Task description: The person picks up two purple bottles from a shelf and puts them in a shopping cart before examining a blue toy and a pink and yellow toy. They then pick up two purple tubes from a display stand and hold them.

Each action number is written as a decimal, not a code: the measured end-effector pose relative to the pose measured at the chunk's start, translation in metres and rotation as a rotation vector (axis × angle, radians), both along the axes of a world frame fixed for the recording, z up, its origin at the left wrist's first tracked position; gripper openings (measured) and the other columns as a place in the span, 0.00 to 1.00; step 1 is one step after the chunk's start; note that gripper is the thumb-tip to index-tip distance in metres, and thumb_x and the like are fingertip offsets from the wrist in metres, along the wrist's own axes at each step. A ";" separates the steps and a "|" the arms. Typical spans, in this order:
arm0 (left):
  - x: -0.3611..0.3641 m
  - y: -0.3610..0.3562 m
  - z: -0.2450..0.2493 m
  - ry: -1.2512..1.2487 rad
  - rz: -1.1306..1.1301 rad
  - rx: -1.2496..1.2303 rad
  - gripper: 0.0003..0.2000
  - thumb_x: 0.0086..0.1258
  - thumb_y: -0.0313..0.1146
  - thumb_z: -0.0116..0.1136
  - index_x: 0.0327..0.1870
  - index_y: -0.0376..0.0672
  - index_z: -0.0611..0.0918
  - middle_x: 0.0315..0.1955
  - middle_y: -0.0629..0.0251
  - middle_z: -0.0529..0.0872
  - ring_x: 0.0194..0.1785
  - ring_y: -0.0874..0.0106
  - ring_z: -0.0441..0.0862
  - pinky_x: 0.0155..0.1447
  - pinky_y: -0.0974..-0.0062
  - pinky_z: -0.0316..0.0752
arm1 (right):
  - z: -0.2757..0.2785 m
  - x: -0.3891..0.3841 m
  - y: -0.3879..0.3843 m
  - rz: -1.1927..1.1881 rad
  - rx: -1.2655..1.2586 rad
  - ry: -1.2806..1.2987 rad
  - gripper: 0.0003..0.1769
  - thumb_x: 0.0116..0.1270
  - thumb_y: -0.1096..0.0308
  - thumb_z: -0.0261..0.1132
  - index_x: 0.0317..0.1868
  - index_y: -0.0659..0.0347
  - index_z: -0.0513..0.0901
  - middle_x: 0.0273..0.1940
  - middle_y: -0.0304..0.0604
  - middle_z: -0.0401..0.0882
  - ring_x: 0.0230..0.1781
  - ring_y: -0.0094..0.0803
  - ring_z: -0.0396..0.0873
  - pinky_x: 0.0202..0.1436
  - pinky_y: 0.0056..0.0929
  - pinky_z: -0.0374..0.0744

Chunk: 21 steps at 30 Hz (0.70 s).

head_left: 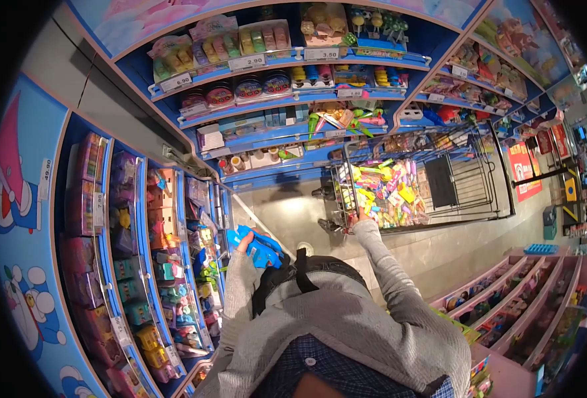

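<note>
My left hand (245, 243) is closed around something bright blue, a crumpled-looking plastic packet or thin tray (264, 251), held just in front of my waist. Its exact kind I cannot make out. On the other side, my right arm stretches forward to a black wire shopping cart (469, 226). There my right hand (362, 218) is closed on the near corner of its rim, the fingers partly hidden. Many small colourful packs (389, 189) are heaped in that end of the cart, right beside the hand.
Blue shelves with boxed toys (257, 41) and price tags stand ahead. Another toy shelf (164, 265) rises close on my left. Low pink shelves (519, 305) flank the right, with a blue tray (541, 249) on top. Grey tiled floor (290, 229) lies between.
</note>
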<state>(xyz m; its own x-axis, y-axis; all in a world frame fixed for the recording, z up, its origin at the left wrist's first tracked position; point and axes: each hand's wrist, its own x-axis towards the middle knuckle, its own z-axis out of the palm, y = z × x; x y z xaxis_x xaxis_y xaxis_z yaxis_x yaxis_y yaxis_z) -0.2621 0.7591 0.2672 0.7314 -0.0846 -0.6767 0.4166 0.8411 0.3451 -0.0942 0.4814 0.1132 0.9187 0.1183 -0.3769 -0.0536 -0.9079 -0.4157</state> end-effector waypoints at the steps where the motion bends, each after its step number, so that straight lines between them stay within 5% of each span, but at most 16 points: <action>1: 0.010 -0.008 0.001 -0.012 0.012 -0.002 0.09 0.61 0.35 0.51 0.37 0.41 0.74 0.32 0.63 0.79 0.31 0.71 0.78 0.31 0.74 0.74 | -0.001 0.003 -0.008 0.013 -0.001 -0.009 0.20 0.57 0.62 0.50 0.48 0.62 0.64 0.29 0.60 0.75 0.32 0.55 0.74 0.35 0.48 0.70; 7: 0.036 -0.015 0.003 -0.083 0.072 0.011 0.09 0.61 0.36 0.51 0.37 0.41 0.74 0.31 0.63 0.79 0.31 0.71 0.78 0.30 0.74 0.74 | -0.025 0.023 -0.052 -0.060 -0.098 0.028 0.24 0.58 0.60 0.50 0.56 0.55 0.62 0.31 0.60 0.75 0.33 0.52 0.74 0.35 0.44 0.71; 10: 0.051 -0.010 0.008 -0.103 0.081 0.021 0.09 0.61 0.36 0.51 0.37 0.41 0.74 0.31 0.63 0.79 0.31 0.71 0.78 0.30 0.74 0.74 | -0.006 0.028 -0.059 -0.230 -0.031 0.062 0.30 0.42 0.68 0.64 0.51 0.51 0.68 0.34 0.53 0.76 0.37 0.49 0.73 0.40 0.39 0.71; 15: 0.075 0.000 0.007 -0.114 0.070 0.038 0.09 0.61 0.36 0.51 0.36 0.41 0.74 0.31 0.63 0.79 0.31 0.71 0.78 0.30 0.74 0.74 | 0.008 0.033 -0.064 -0.331 -0.041 0.058 0.26 0.45 0.71 0.59 0.50 0.54 0.69 0.36 0.52 0.76 0.40 0.48 0.73 0.42 0.38 0.71; 19: 0.112 0.005 0.002 -0.038 0.076 0.099 0.10 0.62 0.37 0.50 0.34 0.40 0.74 0.29 0.61 0.79 0.28 0.70 0.78 0.29 0.74 0.74 | -0.005 0.029 -0.083 -0.254 -0.057 -0.218 0.22 0.50 0.74 0.51 0.49 0.57 0.70 0.40 0.53 0.75 0.41 0.47 0.73 0.43 0.37 0.70; 21: 0.138 0.009 0.012 -0.033 0.038 0.047 0.09 0.62 0.37 0.50 0.35 0.41 0.73 0.29 0.60 0.79 0.28 0.70 0.77 0.29 0.74 0.74 | 0.003 0.032 -0.081 -0.441 0.059 -0.034 0.21 0.51 0.73 0.51 0.48 0.60 0.70 0.39 0.53 0.75 0.41 0.45 0.73 0.41 0.32 0.70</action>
<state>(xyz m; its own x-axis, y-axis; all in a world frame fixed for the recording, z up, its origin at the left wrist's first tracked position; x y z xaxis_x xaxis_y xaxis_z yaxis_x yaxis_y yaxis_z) -0.1236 0.7682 0.2796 0.7554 -0.0255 -0.6547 0.3727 0.8386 0.3973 -0.0625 0.4004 0.1158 0.8979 -0.2670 -0.3499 -0.4157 -0.7758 -0.4747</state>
